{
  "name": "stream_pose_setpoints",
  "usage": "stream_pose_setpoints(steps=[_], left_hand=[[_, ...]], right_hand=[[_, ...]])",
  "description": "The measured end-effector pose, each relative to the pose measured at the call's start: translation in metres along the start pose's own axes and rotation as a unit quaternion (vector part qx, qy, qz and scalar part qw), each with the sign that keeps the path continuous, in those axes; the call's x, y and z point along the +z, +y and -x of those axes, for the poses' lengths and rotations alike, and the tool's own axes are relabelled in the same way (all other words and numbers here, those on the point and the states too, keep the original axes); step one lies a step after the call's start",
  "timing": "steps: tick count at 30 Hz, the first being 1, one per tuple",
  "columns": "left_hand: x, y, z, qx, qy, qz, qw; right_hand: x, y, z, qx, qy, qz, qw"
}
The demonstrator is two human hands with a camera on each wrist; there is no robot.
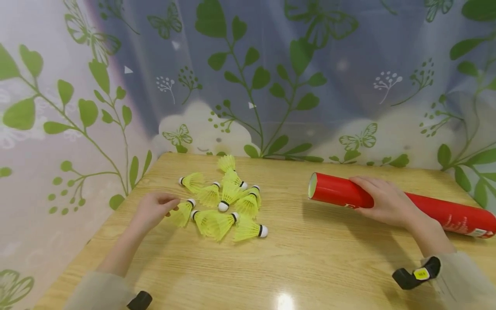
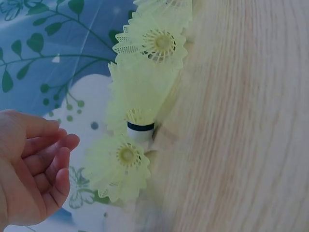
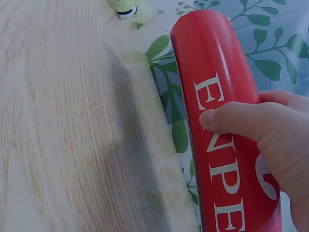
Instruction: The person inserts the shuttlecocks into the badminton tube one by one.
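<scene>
Several yellow shuttlecocks (image 1: 229, 193) with white, black-banded heads lie in a loose cluster on the wooden table, left of middle. Beside the leftmost shuttlecock (image 1: 182, 214) is my left hand (image 1: 153, 209), fingers loosely bent. The left wrist view shows that hand (image 2: 36, 169) holding nothing, a little apart from the shuttlecocks (image 2: 145, 92). My right hand (image 1: 387, 202) grips a long red shuttlecock tube (image 1: 438, 211) around its body. The tube's uncovered end faces left, toward the cluster. White lettering runs along the tube (image 3: 212, 58) in the right wrist view, the thumb lying over it.
The wooden table (image 1: 286, 267) runs back to a printed curtain (image 1: 271, 86) with leaves and butterflies. More of that cloth (image 1: 58, 129) hangs along the left side. The tube casts a shadow on the tabletop beneath it.
</scene>
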State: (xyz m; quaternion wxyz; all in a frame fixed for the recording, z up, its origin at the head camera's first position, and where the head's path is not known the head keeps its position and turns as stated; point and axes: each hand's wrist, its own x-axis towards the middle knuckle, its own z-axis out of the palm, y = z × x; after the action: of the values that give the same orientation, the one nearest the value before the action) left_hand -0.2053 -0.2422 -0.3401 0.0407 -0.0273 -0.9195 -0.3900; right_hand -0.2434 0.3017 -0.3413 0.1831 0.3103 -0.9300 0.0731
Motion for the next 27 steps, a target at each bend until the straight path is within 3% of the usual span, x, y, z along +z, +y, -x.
stream_pose_setpoints(steps=[7, 16, 27], left_hand=[[0.000, -0.010, 0.001, -0.014, -0.010, -0.019, 0.9997], [0.005, -0.017, 0.000, -0.039, -0.023, -0.039, 0.9982], [0.007, -0.020, -0.005, -0.040, 0.036, -0.036, 0.9979]], right_hand=[[-0.002, 0.001, 0.003, 0.017, -0.013, 0.000, 0.9998], [0.003, 0.002, 0.004, 0.006, -0.011, -0.001, 0.9999], [0.003, 0.003, 0.003, 0.003, -0.007, 0.004, 1.0000]])
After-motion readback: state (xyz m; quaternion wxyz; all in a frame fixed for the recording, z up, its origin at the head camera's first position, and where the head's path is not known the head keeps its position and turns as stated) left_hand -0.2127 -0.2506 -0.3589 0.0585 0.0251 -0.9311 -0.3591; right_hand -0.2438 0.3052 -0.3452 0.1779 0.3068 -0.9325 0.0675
